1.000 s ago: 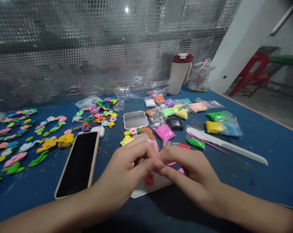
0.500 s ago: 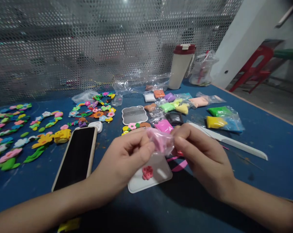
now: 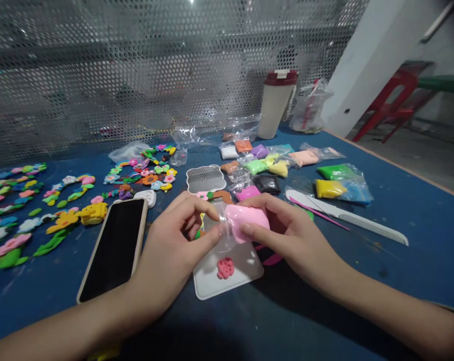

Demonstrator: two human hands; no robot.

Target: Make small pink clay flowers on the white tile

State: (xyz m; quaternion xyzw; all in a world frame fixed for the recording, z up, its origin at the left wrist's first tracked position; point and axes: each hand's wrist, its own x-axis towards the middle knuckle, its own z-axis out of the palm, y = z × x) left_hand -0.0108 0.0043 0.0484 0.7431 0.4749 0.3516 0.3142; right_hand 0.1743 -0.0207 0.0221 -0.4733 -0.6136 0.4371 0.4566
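Between my two hands is a lump of light pink modelling clay [image 3: 251, 219] with a clear plastic bag [image 3: 227, 243] around its left end. My right hand [image 3: 294, 235] grips the clay, thumb in front and fingers behind. With thumb and forefinger my left hand [image 3: 185, 233] pinches the bag's edge. Below them lies a white board [image 3: 211, 283] on the blue table, bearing a small coral-pink clay flower [image 3: 225, 268]. Partly behind my hands are a small mirror [image 3: 206, 179] with a white frame and a bag of darker pink clay [image 3: 248, 192].
A phone [image 3: 116, 248] lies left of my left hand, with colourful clay flower pieces [image 3: 66, 220] beyond it. Bagged clay packets [image 3: 268, 184] are spread at the back right. A white comb [image 3: 373, 228] lies right. A tumbler [image 3: 275, 108] stands near the perforated metal screen [image 3: 144, 65].
The pink clay has turned and now shows as a smooth lump in my right hand. My left hand has shifted to the bag's left edge. The view has moved slightly.
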